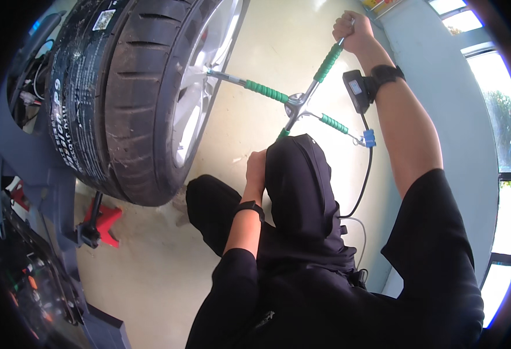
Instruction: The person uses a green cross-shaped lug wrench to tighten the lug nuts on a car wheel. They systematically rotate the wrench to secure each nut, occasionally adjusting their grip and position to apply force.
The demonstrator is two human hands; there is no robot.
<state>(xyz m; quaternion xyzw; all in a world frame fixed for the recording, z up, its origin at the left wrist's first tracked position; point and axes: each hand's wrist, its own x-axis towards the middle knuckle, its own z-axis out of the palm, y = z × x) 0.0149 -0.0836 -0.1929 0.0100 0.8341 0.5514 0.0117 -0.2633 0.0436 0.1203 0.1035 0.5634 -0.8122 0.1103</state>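
A four-way lug wrench with green-wrapped arms spans the space between the wheel and me. One arm's end reaches into the silver rim of a black tire. My right hand is closed around the tip of the upper arm, with my arm stretched out. Low down, my left hand is closed in line with the lower arm; my raised knee hides its fingers and that arm's end. A fourth arm points right, with a blue piece seen by its tip.
Left of the tire is the dark grey vehicle body. A red stand is on the pale floor beneath it. A light blue wall with windows runs along the right. A black cable hangs beside my knee.
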